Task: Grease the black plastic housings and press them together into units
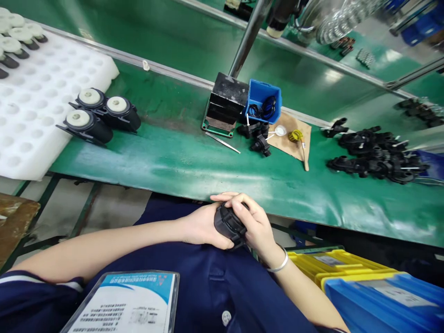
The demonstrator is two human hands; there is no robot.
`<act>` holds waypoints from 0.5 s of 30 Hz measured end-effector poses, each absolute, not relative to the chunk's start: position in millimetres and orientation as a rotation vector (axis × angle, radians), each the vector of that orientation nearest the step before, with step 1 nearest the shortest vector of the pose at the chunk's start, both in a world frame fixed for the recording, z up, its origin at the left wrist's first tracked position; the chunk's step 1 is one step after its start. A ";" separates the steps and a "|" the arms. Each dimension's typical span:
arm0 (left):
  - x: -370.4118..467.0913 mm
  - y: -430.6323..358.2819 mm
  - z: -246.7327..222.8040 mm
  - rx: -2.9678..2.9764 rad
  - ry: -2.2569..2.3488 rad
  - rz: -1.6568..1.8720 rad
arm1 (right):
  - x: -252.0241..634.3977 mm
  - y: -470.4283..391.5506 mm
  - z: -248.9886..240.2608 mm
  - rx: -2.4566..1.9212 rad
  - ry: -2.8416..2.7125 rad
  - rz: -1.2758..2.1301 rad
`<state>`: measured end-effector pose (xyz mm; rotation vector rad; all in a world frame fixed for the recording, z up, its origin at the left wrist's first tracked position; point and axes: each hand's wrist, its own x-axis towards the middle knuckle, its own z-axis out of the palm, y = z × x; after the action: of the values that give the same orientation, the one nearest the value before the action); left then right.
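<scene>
A round black plastic part with a ribbed rim point(230, 225) is held between my two hands, close to my body at the bench's front edge. My left hand point(204, 226) wraps round its side, thumb along the near edge. The fingers of my right hand point(255, 226) press on its top and right side. Its underside is hidden by my palms. Beyond my hands, on the green bench point(166, 162), lie a thin metal tool point(223, 142) and several black plastic fittings point(261, 142).
A black block fixture point(227, 101) with a metal post stands behind. Beside it are a blue bin point(277, 101) of black rings and cardboard point(301, 132) bearing a brush and yellow cap. White foam tray point(34, 111) and black canisters point(121, 118) lie left; black fittings point(378, 157) pile right.
</scene>
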<state>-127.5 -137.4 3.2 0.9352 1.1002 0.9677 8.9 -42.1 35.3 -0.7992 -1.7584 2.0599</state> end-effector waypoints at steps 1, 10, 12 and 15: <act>-128.6 -135.9 4.0 0.934 1.119 0.954 | 7.0 -38.4 39.9 -0.814 -1.733 2.025; -181.8 -104.0 15.2 1.408 1.234 1.114 | -7.0 14.3 62.2 -0.915 -1.464 1.697; -199.0 -94.3 10.4 1.504 1.243 1.078 | -9.2 24.7 46.3 -0.983 -1.456 1.687; -219.9 -82.6 -1.4 1.450 1.196 1.005 | -10.1 36.0 16.3 -1.065 -1.659 1.459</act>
<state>-219.9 -82.6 -1.4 1.4502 1.1956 1.0051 -10.1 36.0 16.3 -1.0647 -1.6591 1.4586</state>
